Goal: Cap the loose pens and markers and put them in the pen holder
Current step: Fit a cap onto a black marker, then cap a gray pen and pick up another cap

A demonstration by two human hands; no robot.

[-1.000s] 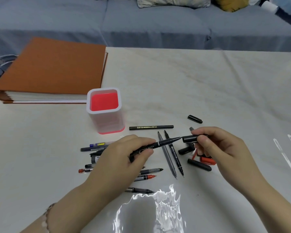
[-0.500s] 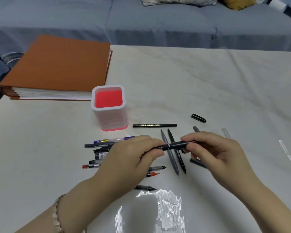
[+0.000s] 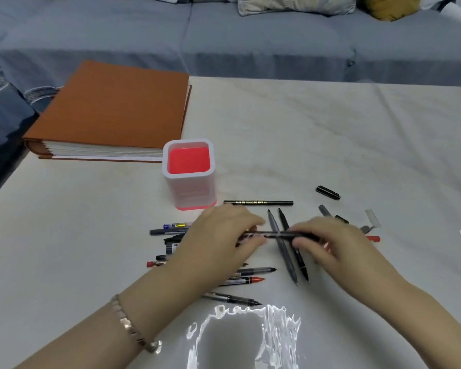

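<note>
**Desk:** What changed in that last sec?

**Op:** The cap went on. A sec before, I saw the right hand holding the cap just off the tip, w/ the left hand on the barrel. Half a sec later the two parts had met. At this moment both hands gripped one black pen, held level between them.

**Desk:** Fingers?

**Op:** Left thumb and fingers were pinched round the barrel end, right ones curled round the cap end. The frame was blurry there, so I couldn't tell if the cap had seated fully.

**Desk:** Where was it vs. the holder?

**Op:** Still low over the table, right above the uncapped grey pen and the dark pen beside it. The pen holder stood well apart, back-left, near the orange binder. Inside it I saw only the red floor.

**Desk:** So, progress?

**Op:** Early, imo. One pen looked capped but hadn't been dropped in. The gold-lettered pen lay next to the holder, not in it. More pens sat under and left of the left hand, incl. a red-tipped pen. A loose black cap and a red cap lay to the right. I reckoned the next step was for one hand to let go so the other could carry the pen to the holder.
</note>
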